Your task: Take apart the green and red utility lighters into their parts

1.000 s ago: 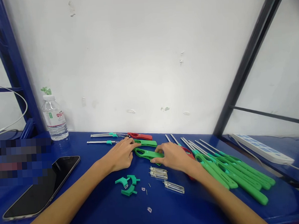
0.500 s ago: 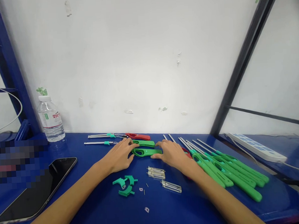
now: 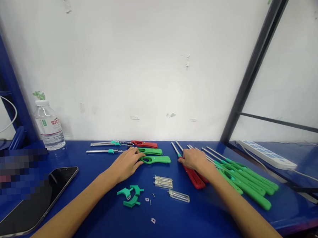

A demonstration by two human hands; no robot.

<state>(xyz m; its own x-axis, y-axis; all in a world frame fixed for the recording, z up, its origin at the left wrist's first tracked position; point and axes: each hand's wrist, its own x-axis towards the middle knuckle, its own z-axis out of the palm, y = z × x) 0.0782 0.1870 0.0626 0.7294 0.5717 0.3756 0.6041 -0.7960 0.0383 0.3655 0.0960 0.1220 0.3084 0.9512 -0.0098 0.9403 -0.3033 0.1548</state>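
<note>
My left hand (image 3: 127, 164) has its thumb and fingertips closed at the loop end of the front green lighter handle shell (image 3: 161, 159). A second green shell (image 3: 154, 151) and a red one (image 3: 147, 144) lie just behind it. Metal lighter tubes (image 3: 99, 151) with teal parts stretch out to the left. My right hand (image 3: 194, 159) lies over the red gas lighters (image 3: 195, 179), its fingers bent down around one; the grip is partly hidden. Right of that hand, several green gas lighters (image 3: 255, 192) lie side by side, tubes toward the wall.
Clear fuel tanks (image 3: 163, 182), teal triggers (image 3: 131, 203) and tiny loose parts (image 3: 153, 220) lie in front on the blue table (image 3: 165, 232). A phone (image 3: 35, 205) and a water bottle (image 3: 49, 128) are at left. A power strip (image 3: 267, 155) lies right, beyond a dark post (image 3: 242, 89).
My right hand has left the front green shell and moved right onto the red lighters. My left hand stays at that shell's loop end. The view has shifted slightly.
</note>
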